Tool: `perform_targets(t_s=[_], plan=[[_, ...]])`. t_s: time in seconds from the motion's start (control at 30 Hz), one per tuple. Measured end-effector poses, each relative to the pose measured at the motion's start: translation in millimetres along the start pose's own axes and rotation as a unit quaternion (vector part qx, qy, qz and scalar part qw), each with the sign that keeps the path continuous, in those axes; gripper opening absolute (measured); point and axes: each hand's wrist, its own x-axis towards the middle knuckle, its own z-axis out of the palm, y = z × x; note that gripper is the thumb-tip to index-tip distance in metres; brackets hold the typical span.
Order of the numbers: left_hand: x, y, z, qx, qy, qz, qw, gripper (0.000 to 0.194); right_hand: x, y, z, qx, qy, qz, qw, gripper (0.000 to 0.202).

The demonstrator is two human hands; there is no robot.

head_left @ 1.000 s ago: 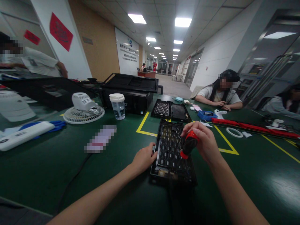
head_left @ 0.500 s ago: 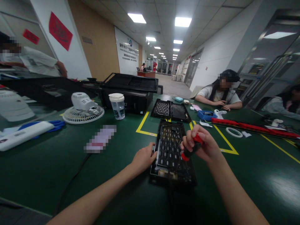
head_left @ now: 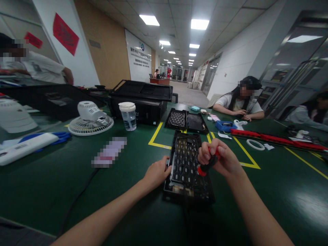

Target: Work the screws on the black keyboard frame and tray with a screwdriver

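Note:
A black rectangular case [head_left: 186, 160] with rows of dark cells inside lies on the green table in front of me. My left hand [head_left: 158, 173] is closed on its left edge, fingertips partly hidden behind the rim. In my right hand [head_left: 217, 157] is a red-and-black screwdriver [head_left: 208, 164], held tilted over the right side of the case. The screwdriver's lower red end is close to the cells; its tip is too small to make out. Some wiring shows at the case's near end.
Beyond the case lies a similar open black case [head_left: 177, 118]. To the left are a lidded plastic cup [head_left: 128, 118], a white fan [head_left: 89, 118] and a blurred phone on a cable. A blue box [head_left: 225, 126] and a white ring [head_left: 255, 144] lie right. Co-workers sit around.
My right hand and the screwdriver have shifted very slightly. My left hand and the case stay in place.

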Motion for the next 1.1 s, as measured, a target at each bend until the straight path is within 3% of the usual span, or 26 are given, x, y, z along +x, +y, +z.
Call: perform_targets(t_s=[0.3, 0.63, 1.1], plan=[[1.6, -1.4, 2.1, 0.005, 0.007, 0.008, 1.000, 0.034, -1.5, -0.9, 0.1, -0.003, -0.013, 0.018, 1.000, 0.023], [1.8, -2.3, 3.5, 0.009, 0.008, 0.006, 1.000, 0.035, 0.6, -6.0, 3.1, 0.012, 0.026, 0.050, 0.998, 0.022], [1.2, -2.8, 2.5, -0.008, 0.009, 0.012, 1.000, 0.035, -0.3, -7.5, 3.1, 0.028, -0.007, 0.060, 0.998, 0.018]])
